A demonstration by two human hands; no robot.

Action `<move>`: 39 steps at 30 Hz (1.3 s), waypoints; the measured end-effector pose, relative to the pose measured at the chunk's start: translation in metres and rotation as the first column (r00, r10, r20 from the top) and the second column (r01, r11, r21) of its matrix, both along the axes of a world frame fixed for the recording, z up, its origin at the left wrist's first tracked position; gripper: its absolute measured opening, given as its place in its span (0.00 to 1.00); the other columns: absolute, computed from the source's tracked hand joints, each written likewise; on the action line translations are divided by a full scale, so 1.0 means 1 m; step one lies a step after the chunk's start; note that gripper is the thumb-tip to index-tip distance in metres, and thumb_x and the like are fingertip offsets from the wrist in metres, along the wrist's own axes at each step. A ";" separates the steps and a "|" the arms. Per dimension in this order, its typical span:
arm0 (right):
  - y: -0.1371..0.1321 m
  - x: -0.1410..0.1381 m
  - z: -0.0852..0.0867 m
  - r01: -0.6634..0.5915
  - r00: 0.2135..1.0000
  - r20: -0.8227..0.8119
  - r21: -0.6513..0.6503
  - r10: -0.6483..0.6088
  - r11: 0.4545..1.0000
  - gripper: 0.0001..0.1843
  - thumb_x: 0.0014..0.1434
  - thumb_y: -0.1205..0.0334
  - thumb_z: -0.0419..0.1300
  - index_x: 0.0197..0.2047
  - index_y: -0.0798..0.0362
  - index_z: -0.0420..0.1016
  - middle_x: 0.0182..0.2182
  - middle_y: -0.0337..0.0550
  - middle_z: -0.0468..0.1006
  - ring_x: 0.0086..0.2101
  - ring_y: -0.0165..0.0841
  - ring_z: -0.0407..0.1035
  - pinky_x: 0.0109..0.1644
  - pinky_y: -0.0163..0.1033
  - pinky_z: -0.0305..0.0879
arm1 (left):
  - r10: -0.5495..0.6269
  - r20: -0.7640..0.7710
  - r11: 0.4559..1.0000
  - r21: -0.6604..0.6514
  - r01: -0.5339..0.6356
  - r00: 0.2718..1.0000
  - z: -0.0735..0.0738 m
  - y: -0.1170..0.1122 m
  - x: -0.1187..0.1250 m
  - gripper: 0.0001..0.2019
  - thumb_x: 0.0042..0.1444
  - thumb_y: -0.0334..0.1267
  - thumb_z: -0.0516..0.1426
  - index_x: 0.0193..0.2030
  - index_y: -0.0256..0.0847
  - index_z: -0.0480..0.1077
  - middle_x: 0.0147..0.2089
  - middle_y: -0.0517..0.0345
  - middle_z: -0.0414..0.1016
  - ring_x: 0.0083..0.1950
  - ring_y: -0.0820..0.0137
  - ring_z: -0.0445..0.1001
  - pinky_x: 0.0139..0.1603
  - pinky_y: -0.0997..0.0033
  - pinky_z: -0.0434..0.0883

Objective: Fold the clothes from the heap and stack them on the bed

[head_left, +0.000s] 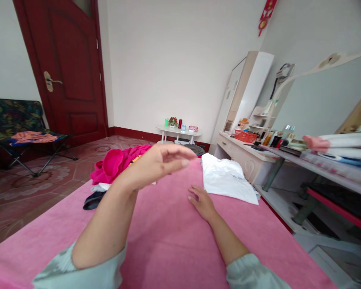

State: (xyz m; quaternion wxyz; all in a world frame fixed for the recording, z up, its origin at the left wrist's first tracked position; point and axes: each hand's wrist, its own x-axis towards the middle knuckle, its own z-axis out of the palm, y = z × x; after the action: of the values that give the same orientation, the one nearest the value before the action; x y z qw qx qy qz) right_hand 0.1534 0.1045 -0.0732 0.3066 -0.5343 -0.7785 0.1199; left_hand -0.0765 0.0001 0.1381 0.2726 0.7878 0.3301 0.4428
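My left hand point(159, 162) is raised above the pink bed cover point(168, 249), its fingers stretched out and nothing in them. Behind it lies a heap of bright pink clothing point(112, 162), partly hidden by the hand and wrist. A dark piece of cloth point(94, 200) sticks out at the heap's near edge. My right hand point(203, 202) rests low over the cover with its fingers spread, also holding nothing. Just to the right of it is a folded white T-shirt point(225, 176) with small dark print, lying flat on other folded cloth.
A folding chair point(27, 120) with an orange garment point(34, 137) stands on the left by a red door point(63, 68). At the right are a dressing table point(237, 148) with a red basket point(246, 135) and a loaded shelf point(327, 164). A small white table point(180, 131) stands by the far wall.
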 end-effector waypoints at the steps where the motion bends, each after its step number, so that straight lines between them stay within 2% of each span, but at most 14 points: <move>1: 0.001 0.001 -0.001 -0.010 1.000 0.004 0.005 0.010 1.000 0.21 0.56 0.59 0.58 0.52 0.53 0.74 0.57 0.50 0.68 0.58 0.38 0.61 0.63 0.47 0.51 | 0.258 0.060 0.965 0.038 -0.261 0.964 -0.009 0.021 -0.010 0.16 0.54 0.45 0.55 0.47 0.43 0.75 0.44 0.54 0.77 0.47 0.62 0.75 0.48 0.63 0.71; 2: 0.003 0.001 -0.002 -0.018 1.000 0.009 0.012 0.018 1.000 0.21 0.56 0.59 0.58 0.52 0.54 0.74 0.57 0.50 0.68 0.58 0.38 0.61 0.63 0.47 0.51 | 0.500 0.068 0.862 0.063 -0.504 0.864 -0.020 0.041 -0.020 0.16 0.54 0.43 0.56 0.47 0.41 0.74 0.46 0.52 0.76 0.49 0.61 0.73 0.52 0.61 0.69; 4: 0.005 0.002 -0.005 -0.028 1.000 0.014 0.022 0.027 0.999 0.21 0.57 0.58 0.57 0.53 0.54 0.74 0.57 0.51 0.68 0.57 0.38 0.61 0.63 0.47 0.52 | 0.851 0.017 0.520 0.110 -0.847 0.525 -0.045 0.071 -0.041 0.17 0.52 0.39 0.57 0.49 0.41 0.73 0.55 0.45 0.70 0.58 0.54 0.66 0.58 0.54 0.63; 5: 0.005 0.003 -0.006 -0.027 1.000 0.013 0.025 0.027 0.999 0.21 0.57 0.58 0.57 0.52 0.54 0.74 0.57 0.51 0.68 0.57 0.38 0.61 0.63 0.47 0.52 | 0.935 0.006 0.351 0.131 -0.927 0.355 -0.058 0.080 -0.050 0.19 0.52 0.40 0.58 0.52 0.42 0.71 0.61 0.43 0.63 0.63 0.51 0.59 0.60 0.50 0.60; 7: 0.006 0.003 -0.007 -0.028 1.000 0.009 0.027 0.028 0.999 0.21 0.57 0.58 0.57 0.52 0.54 0.74 0.58 0.50 0.68 0.57 0.38 0.61 0.63 0.48 0.52 | 0.992 -0.038 0.127 0.168 -0.978 0.122 -0.082 0.092 -0.065 0.22 0.50 0.41 0.59 0.54 0.44 0.69 0.68 0.41 0.49 0.68 0.44 0.46 0.61 0.41 0.53; 10: 0.006 0.004 -0.008 -0.034 0.999 0.015 0.028 0.034 0.999 0.21 0.58 0.57 0.56 0.53 0.53 0.73 0.58 0.49 0.67 0.58 0.38 0.61 0.64 0.49 0.49 | 0.991 -0.135 0.020 0.156 -0.988 -0.001 -0.111 0.100 -0.081 0.22 0.48 0.41 0.60 0.52 0.42 0.70 0.69 0.38 0.48 0.69 0.40 0.37 0.60 0.33 0.45; 15: 0.005 0.003 -0.007 -0.041 0.999 0.019 0.027 0.041 0.999 0.21 0.58 0.57 0.56 0.53 0.55 0.73 0.58 0.51 0.67 0.58 0.38 0.61 0.64 0.48 0.50 | 0.980 -0.199 0.017 0.155 -0.988 -0.015 -0.132 0.100 -0.097 0.10 0.51 0.34 0.55 0.38 0.41 0.77 0.52 0.40 0.71 0.61 0.45 0.56 0.59 0.36 0.46; 22: 0.005 0.003 -0.006 -0.040 0.999 -0.010 0.018 0.040 0.999 0.20 0.56 0.58 0.57 0.51 0.54 0.74 0.57 0.50 0.68 0.57 0.39 0.61 0.64 0.49 0.51 | 0.992 -0.013 0.129 0.145 -0.981 0.129 -0.107 0.088 -0.080 0.11 0.51 0.30 0.52 0.33 0.41 0.76 0.38 0.51 0.76 0.46 0.56 0.69 0.51 0.54 0.61; 27: 0.001 -0.002 0.001 -0.058 0.956 -0.288 0.014 0.060 0.998 0.24 0.55 0.51 0.58 0.52 0.54 0.73 0.54 0.51 0.72 0.55 0.41 0.65 0.62 0.50 0.55 | 0.793 0.218 0.556 0.124 -0.822 0.569 -0.073 0.079 -0.010 0.10 0.47 0.27 0.51 0.26 0.42 0.72 0.31 0.61 0.76 0.36 0.69 0.73 0.41 0.71 0.68; 30: -0.010 -0.007 0.022 -0.104 0.770 -0.637 -0.068 0.037 0.992 0.31 0.57 0.41 0.52 0.56 0.52 0.68 0.56 0.50 0.70 0.52 0.41 0.68 0.56 0.49 0.63 | 0.457 0.255 0.840 0.191 -0.507 0.852 -0.064 0.059 0.039 0.11 0.45 0.24 0.50 0.26 0.40 0.71 0.32 0.61 0.76 0.37 0.71 0.74 0.41 0.75 0.69; 32: -0.017 -0.007 0.040 -0.214 0.593 -0.805 -0.158 0.000 0.964 0.36 0.59 0.35 0.43 0.57 0.51 0.67 0.57 0.50 0.69 0.50 0.41 0.70 0.51 0.47 0.68 | 0.207 0.160 0.957 0.170 -0.234 0.965 -0.064 0.044 0.065 0.12 0.45 0.23 0.50 0.28 0.39 0.74 0.33 0.60 0.77 0.37 0.71 0.74 0.40 0.75 0.69; 34: -0.022 -0.005 0.053 -0.325 0.494 -0.869 -0.232 -0.045 0.917 0.38 0.58 0.32 0.40 0.54 0.52 0.70 0.54 0.51 0.72 0.50 0.42 0.70 0.48 0.46 0.70 | -0.039 0.047 0.997 0.062 0.036 0.998 -0.067 0.031 0.081 0.12 0.47 0.25 0.52 0.32 0.38 0.76 0.34 0.58 0.79 0.36 0.70 0.75 0.39 0.74 0.70; 36: -0.024 -0.001 0.059 -0.365 0.460 -0.886 -0.251 -0.061 0.896 0.32 0.53 0.36 0.53 0.49 0.52 0.74 0.49 0.50 0.76 0.49 0.42 0.71 0.48 0.45 0.70 | -0.205 -0.013 0.978 -0.036 0.205 0.979 -0.071 0.027 0.088 0.11 0.50 0.27 0.54 0.36 0.37 0.77 0.36 0.56 0.80 0.36 0.69 0.76 0.39 0.73 0.71; 39: -0.019 0.005 0.055 -0.351 0.388 -0.918 -0.230 -0.082 0.908 0.24 0.40 0.57 0.68 0.44 0.53 0.77 0.43 0.46 0.80 0.43 0.40 0.74 0.48 0.43 0.70 | -0.131 -0.122 0.991 -0.038 0.127 0.984 -0.075 0.036 0.079 0.12 0.52 0.29 0.54 0.38 0.39 0.77 0.39 0.55 0.80 0.40 0.67 0.76 0.42 0.71 0.71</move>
State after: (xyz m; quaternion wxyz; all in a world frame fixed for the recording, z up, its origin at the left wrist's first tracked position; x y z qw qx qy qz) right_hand 0.1587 0.0855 -0.0182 0.5580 -0.3629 -0.4831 0.5688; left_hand 0.0024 0.0356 0.0631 0.2915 0.8293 0.3015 0.3693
